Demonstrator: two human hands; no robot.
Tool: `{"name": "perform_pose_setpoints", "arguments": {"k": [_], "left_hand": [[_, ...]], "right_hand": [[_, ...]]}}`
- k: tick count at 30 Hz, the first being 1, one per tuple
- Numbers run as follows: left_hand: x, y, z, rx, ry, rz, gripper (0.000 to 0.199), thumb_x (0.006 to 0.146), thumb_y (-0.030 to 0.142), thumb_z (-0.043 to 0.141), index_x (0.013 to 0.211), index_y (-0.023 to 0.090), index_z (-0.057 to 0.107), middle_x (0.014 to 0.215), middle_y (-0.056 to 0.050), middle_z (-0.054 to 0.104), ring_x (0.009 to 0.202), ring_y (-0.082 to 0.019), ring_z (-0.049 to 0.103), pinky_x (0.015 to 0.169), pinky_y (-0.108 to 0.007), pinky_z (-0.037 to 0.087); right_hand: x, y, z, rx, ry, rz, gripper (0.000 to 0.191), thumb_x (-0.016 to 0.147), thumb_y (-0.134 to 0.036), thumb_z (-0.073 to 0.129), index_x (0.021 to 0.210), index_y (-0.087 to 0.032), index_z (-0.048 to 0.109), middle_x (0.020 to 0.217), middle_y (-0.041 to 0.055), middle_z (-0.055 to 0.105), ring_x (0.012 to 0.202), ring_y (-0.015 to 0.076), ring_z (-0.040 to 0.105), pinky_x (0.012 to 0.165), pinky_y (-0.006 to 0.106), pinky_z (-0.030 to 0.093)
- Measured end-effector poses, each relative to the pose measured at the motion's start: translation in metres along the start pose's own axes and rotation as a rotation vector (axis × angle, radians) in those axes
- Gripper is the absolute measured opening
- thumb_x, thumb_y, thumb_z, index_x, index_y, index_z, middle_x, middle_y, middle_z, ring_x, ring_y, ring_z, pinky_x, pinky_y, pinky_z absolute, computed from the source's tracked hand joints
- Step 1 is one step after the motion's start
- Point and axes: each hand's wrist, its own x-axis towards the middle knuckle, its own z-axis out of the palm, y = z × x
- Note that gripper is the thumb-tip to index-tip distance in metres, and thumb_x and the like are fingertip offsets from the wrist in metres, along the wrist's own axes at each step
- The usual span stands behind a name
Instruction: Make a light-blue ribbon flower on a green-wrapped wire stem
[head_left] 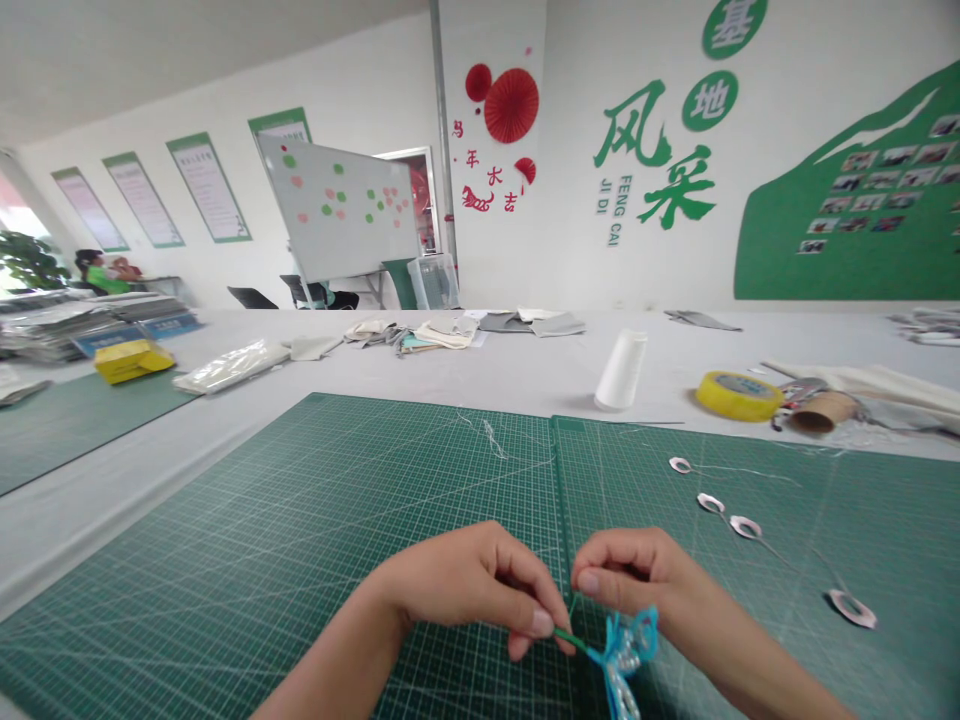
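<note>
Although both forearms are cut off at the bottom of the view, the hands show well, over the near left edge of the right-hand cutting mat [622, 500], landmark for all places here. Left hand [469, 580]: wrist bent, back of hand up, thumb and index pinched closed on the green-wrapped stem [574, 640] of a blue beaded wire flower [630, 652]; stem's end hidden behind those fingers. Right hand [637, 568]: knuckles up, fingers curled inward, thumb and index closed on a thin green strand [574, 602]; strand's end lost in the grip, its join to the stem too small to tell. Flower hangs over the landmark mat's near left part, petals toward the person, lowest petal cropped by the frame; beads blurry, can't count.

On the mat's right part: pale rings [865, 617] with thin tails, ends hard to trace. Beyond its far edge, on the worktop [420, 385]: white thread cone [622, 372], yellow tape roll [739, 397], and a cardboard tube [825, 411] amid a clutter too blurred to sort.
</note>
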Motion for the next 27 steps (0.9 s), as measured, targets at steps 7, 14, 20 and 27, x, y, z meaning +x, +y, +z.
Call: {"name": "perform_pose_setpoints", "arguments": {"k": [7,14,20,27], "left_hand": [[0.006,0.003,0.000,-0.154,0.307,0.091,0.012,0.079,0.026,0.064,0.082,0.015,0.068,0.057,0.002,0.058,0.048,-0.006,0.041,0.046,-0.019,0.023],[0.012,0.001,0.003,-0.244,0.375,0.108,0.017,0.081,0.023,0.060,0.093,0.013,0.066,0.060,0.004,0.056,0.042,-0.003,0.029,0.042,-0.020,0.014],[0.018,-0.007,0.004,-0.428,0.361,0.113,0.016,0.079,0.024,0.066,0.089,0.011,0.065,0.073,-0.001,0.059,0.047,-0.002,0.038,0.041,-0.017,0.019],[0.019,-0.009,0.002,-0.601,0.342,0.165,0.017,0.077,0.016,0.067,0.091,0.014,0.057,0.077,0.000,0.056,0.049,-0.001,0.038,0.041,-0.014,0.019]], "right_hand": [[0.001,-0.003,0.003,0.187,0.026,0.089,0.024,0.079,-0.039,0.067,0.066,-0.019,0.066,0.056,-0.0070,0.041,0.052,0.0094,0.029,0.049,0.022,0.025],[0.000,0.001,0.008,0.269,0.057,0.126,0.032,0.075,-0.046,0.069,0.062,-0.019,0.060,0.053,-0.0091,0.031,0.048,0.0092,0.018,0.044,0.026,0.012],[0.000,0.001,0.010,0.286,0.101,0.143,0.029,0.073,-0.043,0.070,0.062,-0.018,0.061,0.052,-0.0086,0.034,0.049,0.0098,0.018,0.045,0.026,0.012],[0.002,0.002,0.010,0.303,0.137,0.148,0.031,0.073,-0.046,0.070,0.061,-0.019,0.060,0.051,-0.0098,0.030,0.048,0.0094,0.016,0.045,0.026,0.011]]}}
